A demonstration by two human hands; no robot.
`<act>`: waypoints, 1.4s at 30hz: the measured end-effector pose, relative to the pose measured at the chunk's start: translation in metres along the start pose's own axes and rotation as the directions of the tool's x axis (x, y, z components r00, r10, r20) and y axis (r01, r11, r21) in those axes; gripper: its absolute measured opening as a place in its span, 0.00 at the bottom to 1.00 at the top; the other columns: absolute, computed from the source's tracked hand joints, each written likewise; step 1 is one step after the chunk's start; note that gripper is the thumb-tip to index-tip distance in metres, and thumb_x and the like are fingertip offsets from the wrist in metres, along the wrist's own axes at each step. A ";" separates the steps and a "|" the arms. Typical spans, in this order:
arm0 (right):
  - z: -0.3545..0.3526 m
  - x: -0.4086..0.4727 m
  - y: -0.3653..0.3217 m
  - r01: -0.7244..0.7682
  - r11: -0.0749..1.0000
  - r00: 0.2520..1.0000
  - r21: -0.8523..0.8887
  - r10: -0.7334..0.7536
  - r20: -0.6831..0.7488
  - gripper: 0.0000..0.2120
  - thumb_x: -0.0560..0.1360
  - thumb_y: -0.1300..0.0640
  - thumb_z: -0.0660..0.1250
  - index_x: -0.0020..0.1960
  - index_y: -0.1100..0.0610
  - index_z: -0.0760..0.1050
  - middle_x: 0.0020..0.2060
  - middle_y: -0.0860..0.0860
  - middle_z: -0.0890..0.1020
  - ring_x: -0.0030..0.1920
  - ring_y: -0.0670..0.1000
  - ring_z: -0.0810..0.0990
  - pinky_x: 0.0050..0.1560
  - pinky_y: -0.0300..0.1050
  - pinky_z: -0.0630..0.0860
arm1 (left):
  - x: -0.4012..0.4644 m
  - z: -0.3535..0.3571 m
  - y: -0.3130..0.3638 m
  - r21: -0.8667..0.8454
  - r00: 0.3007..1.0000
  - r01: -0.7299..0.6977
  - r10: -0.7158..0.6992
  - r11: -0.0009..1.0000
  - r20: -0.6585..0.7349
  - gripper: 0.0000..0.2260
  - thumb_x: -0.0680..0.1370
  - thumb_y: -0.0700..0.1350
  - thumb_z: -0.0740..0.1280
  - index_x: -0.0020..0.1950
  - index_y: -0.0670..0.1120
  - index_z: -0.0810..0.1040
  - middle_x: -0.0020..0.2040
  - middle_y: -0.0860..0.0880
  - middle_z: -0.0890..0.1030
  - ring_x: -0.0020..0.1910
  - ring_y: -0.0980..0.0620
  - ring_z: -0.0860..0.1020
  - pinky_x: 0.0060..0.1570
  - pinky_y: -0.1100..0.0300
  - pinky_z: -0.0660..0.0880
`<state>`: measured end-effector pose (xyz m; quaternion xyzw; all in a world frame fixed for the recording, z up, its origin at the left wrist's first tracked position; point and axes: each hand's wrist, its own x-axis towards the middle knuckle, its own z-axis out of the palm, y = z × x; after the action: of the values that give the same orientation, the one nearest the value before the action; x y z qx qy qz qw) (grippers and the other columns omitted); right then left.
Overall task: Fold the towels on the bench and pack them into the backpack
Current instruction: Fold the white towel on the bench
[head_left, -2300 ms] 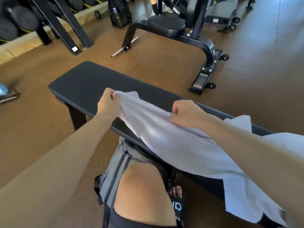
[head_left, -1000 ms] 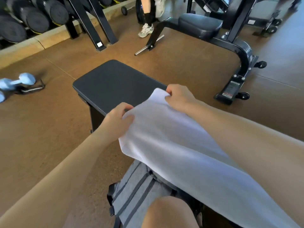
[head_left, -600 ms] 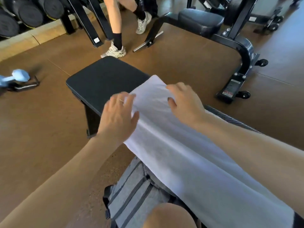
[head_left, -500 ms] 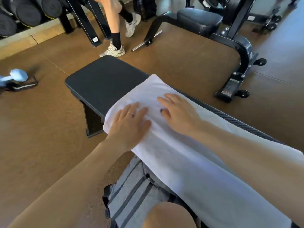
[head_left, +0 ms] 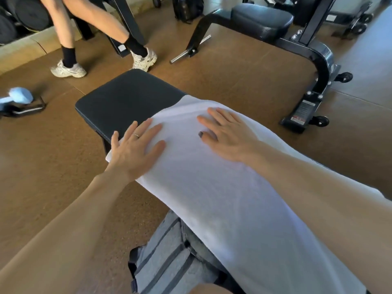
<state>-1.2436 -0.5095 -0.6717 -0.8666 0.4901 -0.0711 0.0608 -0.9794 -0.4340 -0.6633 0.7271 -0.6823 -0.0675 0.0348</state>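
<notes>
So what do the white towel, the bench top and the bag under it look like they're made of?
Towel: soft, matte white cloth, probably cotton terry; it drapes and wrinkles. Bench top: black padded vinyl or faux leather, faintly grained with a slight sheen. Backpack: grey woven fabric with darker strap webbing.

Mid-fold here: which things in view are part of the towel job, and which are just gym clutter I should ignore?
Part of the job:
- white towel, spread along the bench
- black bench
- grey backpack, on the floor below the bench
- left hand and right hand, both flat on the towel

Just lying about:
- blue dumbbell
- weight machine
- passer-by's legs
- black bag
</notes>
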 end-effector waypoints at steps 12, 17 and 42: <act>-0.025 -0.094 0.007 -0.113 0.975 0.970 0.190 0.149 -0.190 0.22 0.81 0.47 0.54 0.72 0.55 0.69 0.66 0.57 0.75 0.68 0.60 0.70 0.69 0.54 0.66 | -0.007 -0.019 0.039 0.142 0.998 -0.001 0.009 0.990 -0.055 0.27 0.84 0.59 0.44 0.82 0.53 0.51 0.83 0.46 0.48 0.81 0.43 0.45 0.78 0.39 0.42; -0.057 -0.194 0.066 -0.435 0.867 0.861 0.242 0.479 -0.169 0.19 0.81 0.53 0.58 0.71 0.56 0.69 0.61 0.56 0.76 0.60 0.59 0.74 0.57 0.53 0.72 | -0.066 -0.022 0.175 -0.173 0.875 -0.471 0.483 0.865 0.031 0.32 0.81 0.66 0.48 0.81 0.53 0.57 0.82 0.48 0.55 0.81 0.47 0.52 0.78 0.47 0.50; -0.120 -0.272 0.095 -0.475 0.234 0.746 0.848 0.618 0.248 0.07 0.73 0.54 0.71 0.45 0.58 0.82 0.44 0.49 0.81 0.51 0.49 0.76 0.53 0.44 0.70 | -0.148 -0.039 0.279 -0.813 0.787 0.114 0.448 0.571 0.424 0.18 0.80 0.41 0.64 0.31 0.55 0.74 0.36 0.54 0.76 0.41 0.52 0.75 0.50 0.57 0.75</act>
<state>-1.4843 -0.3292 -0.5881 -0.4709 0.6541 -0.3452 0.4809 -1.2577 -0.3062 -0.5773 0.4982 -0.6198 -0.5868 0.1527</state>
